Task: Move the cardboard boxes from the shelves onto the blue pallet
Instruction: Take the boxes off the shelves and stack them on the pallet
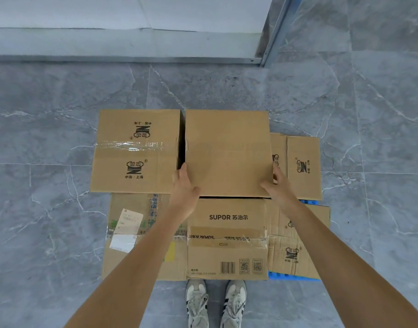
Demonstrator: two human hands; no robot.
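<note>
A plain cardboard box [228,150] sits on top of the stack at the middle back. My left hand [184,188] grips its near left corner, thumb on the lid and fingers down the side. My right hand [280,185] holds the near right corner the same way. To its left stands a taped box with a black logo [137,152]. In front lie a SUPOR box [226,240] and a labelled box [132,235]. Lower boxes [303,166] show at the right. The blue pallet [277,276] peeks out under the stack at the front right.
Grey marble-look floor tiles [61,138] surround the stack. A low white shelf board with a metal rail [132,58] runs along the back, and a metal upright [274,31] stands at the back right. My shoes [215,301] are at the stack's near edge.
</note>
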